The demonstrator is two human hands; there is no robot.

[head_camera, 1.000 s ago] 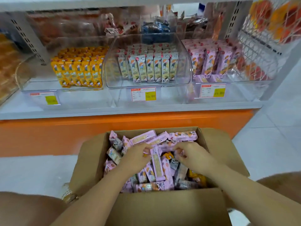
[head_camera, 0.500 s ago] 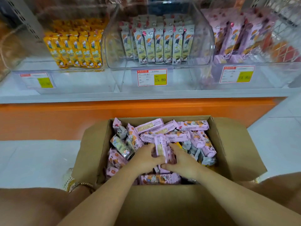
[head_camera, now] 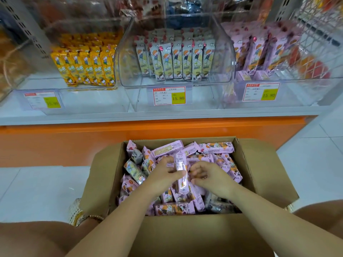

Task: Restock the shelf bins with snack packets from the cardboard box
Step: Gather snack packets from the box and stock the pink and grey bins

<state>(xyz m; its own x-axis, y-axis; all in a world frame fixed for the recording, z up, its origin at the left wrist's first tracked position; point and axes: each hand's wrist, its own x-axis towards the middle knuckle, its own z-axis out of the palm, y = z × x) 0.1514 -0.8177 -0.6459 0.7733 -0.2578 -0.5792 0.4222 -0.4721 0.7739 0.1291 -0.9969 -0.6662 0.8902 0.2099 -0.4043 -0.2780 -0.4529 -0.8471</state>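
An open cardboard box (head_camera: 263,175) stands on the floor in front of me, full of pink and grey snack packets (head_camera: 216,147). My left hand (head_camera: 163,175) holds an upright pink packet (head_camera: 181,171) above the heap, fingers curled round its left side. My right hand (head_camera: 209,178) sits just right of that packet, fingers curled toward it; whether it grips a packet I cannot tell. On the shelf above are three clear bins: yellow packets (head_camera: 83,65) on the left, grey packets (head_camera: 178,60) in the middle bin (head_camera: 174,84), pink packets (head_camera: 259,51) on the right.
An orange panel (head_camera: 74,143) runs under the white shelf edge (head_camera: 167,115), close behind the box. Price tags (head_camera: 169,95) hang on the bin fronts. A wire rack (head_camera: 315,34) with orange goods stands at the right. White tiled floor (head_camera: 37,184) lies on both sides. My knees flank the box.
Both hands came together in the box middle and lifted a pink packet upright. My view tipped down and then moved closer to the shelf.
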